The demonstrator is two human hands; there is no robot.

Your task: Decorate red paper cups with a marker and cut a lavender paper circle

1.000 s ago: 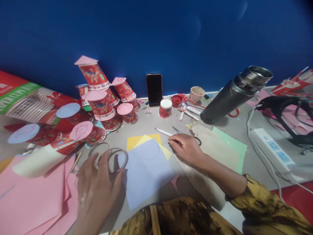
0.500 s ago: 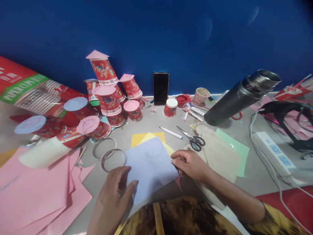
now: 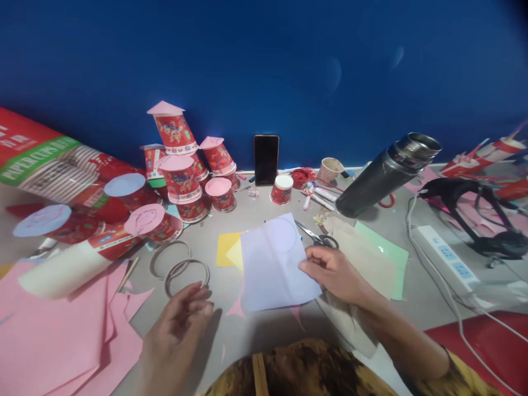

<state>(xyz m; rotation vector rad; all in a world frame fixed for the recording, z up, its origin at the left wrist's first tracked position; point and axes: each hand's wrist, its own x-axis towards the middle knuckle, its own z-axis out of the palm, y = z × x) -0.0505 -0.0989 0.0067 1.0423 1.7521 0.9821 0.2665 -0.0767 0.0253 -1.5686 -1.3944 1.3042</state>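
Note:
My right hand (image 3: 336,275) pinches the right edge of a lavender paper sheet (image 3: 270,275), which is lifted and slightly bent. A drawn circle shows near the sheet's upper right corner. My left hand (image 3: 179,319) hovers over the table to the left of the sheet, fingers loosely curled and apart, holding nothing. Just beyond its fingertips lie two overlapping rings (image 3: 187,261). Under the sheet's left side a yellow paper (image 3: 226,246) and a paler yellow piece stick out. Black-handled scissors (image 3: 330,242) rest past my right hand, partly covered by the sheet.
Red paper cups (image 3: 180,181) with paper tops stand at the back left, near a bag of cups (image 3: 53,170). A phone (image 3: 266,159) leans on the blue wall. A dark flask (image 3: 379,179), power strip (image 3: 445,256) and pink paper (image 3: 49,335) flank the workspace.
My right hand has lifted the lavender sheet and shifted it right, uncovering pink scraps beneath. My left hand has moved away from the sheet. The head view has turned slightly.

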